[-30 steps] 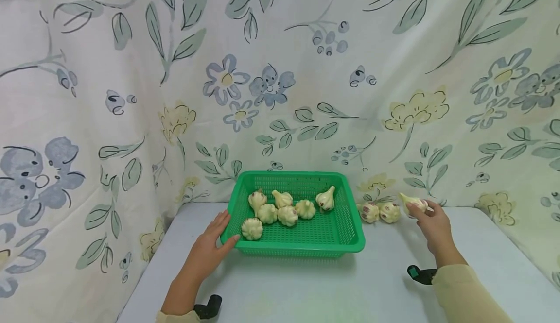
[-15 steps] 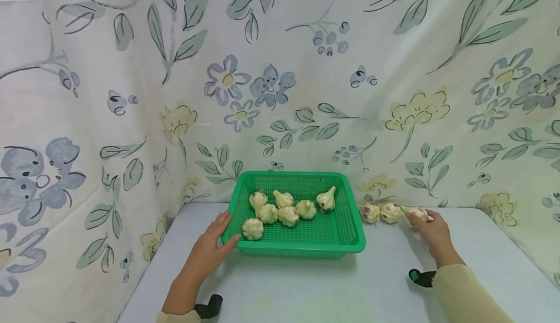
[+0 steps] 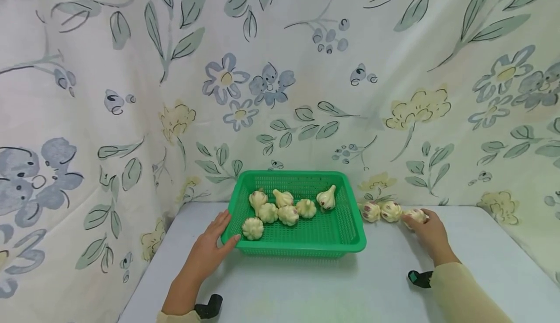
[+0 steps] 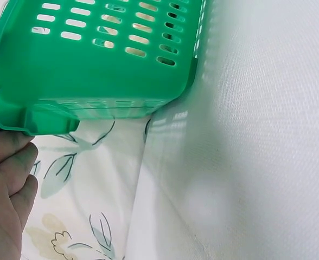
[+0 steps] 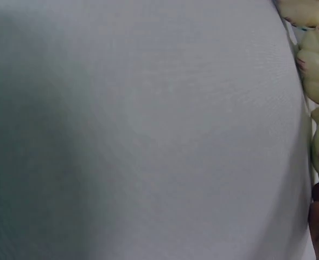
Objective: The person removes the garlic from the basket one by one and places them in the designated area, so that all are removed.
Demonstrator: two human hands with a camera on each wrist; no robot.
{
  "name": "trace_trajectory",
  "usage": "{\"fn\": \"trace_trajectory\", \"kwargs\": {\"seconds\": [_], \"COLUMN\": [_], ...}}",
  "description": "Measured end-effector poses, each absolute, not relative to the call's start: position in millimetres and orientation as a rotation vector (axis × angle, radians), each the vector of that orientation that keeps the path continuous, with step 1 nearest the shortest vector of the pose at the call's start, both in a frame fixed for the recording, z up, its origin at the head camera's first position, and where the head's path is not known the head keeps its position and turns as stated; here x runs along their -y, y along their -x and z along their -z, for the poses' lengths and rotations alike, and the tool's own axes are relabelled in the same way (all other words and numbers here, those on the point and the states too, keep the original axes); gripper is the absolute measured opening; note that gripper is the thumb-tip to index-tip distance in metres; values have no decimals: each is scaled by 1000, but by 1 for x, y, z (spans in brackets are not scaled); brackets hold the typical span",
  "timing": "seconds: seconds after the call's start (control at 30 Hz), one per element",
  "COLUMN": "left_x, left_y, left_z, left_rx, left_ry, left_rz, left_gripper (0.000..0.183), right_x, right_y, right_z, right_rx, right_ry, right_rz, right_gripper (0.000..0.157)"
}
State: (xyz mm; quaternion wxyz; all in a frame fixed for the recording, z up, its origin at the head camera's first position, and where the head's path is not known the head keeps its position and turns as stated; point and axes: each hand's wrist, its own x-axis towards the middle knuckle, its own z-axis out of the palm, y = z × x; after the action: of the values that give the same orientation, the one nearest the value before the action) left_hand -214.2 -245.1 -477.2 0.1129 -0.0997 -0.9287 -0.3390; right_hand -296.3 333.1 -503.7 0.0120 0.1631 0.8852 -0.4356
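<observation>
Since the flowered cloth [image 3: 280, 94] hangs close behind the tabletop [image 3: 306, 289], work at its far edge is best done low and slowly, without shoving anything into the folds. The green basket [image 3: 297, 246] should stay put; light contact from the left hand [image 3: 212, 240], its fingers stretched along the left rim, seems enough. The right hand [image 3: 433, 235] pinches a garlic bulb [image 3: 414, 217] at the right end of a row of three; whether it fully rests on the tabletop I can't tell. Better to settle its base before easing the grip, so it neither rolls nor nudges the neighbouring bulb [image 3: 391, 212].

Only the head view lays out the seven bulbs inside the basket [image 3: 288, 215]; the left wrist view adds the slotted outer wall, pale patches behind it. The right wrist view, mostly tabletop, gives the fingertips [image 5: 318, 214] at the held bulb's end, a stub, likely its neck, aimed at its neighbour, and a purple streak.
</observation>
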Motion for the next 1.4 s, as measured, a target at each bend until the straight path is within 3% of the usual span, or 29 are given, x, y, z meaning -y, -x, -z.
{"fn": "trace_trajectory", "kwargs": {"seconds": [0.2,0.47,0.73,1.4], "left_x": [245,245,245,245], "left_y": [216,214,214,213], "left_z": [477,477,476,475], "left_rx": [2729,2747,2747,2734], "left_ry": [289,280,267,269], "left_rz": [999,999,1006,1012], "left_gripper": [71,74,72,77], "right_x": [-332,-334,-338,-343], "right_y": [297,295,297,304], "right_z": [500,498,504,501], "right_rx": [-2734,-2660,-2679,-2748], "right_ry": [-472,-484,-491,-414], "right_rz": [1333,1393,1441,1287], "right_gripper": [105,92,98,96]}}
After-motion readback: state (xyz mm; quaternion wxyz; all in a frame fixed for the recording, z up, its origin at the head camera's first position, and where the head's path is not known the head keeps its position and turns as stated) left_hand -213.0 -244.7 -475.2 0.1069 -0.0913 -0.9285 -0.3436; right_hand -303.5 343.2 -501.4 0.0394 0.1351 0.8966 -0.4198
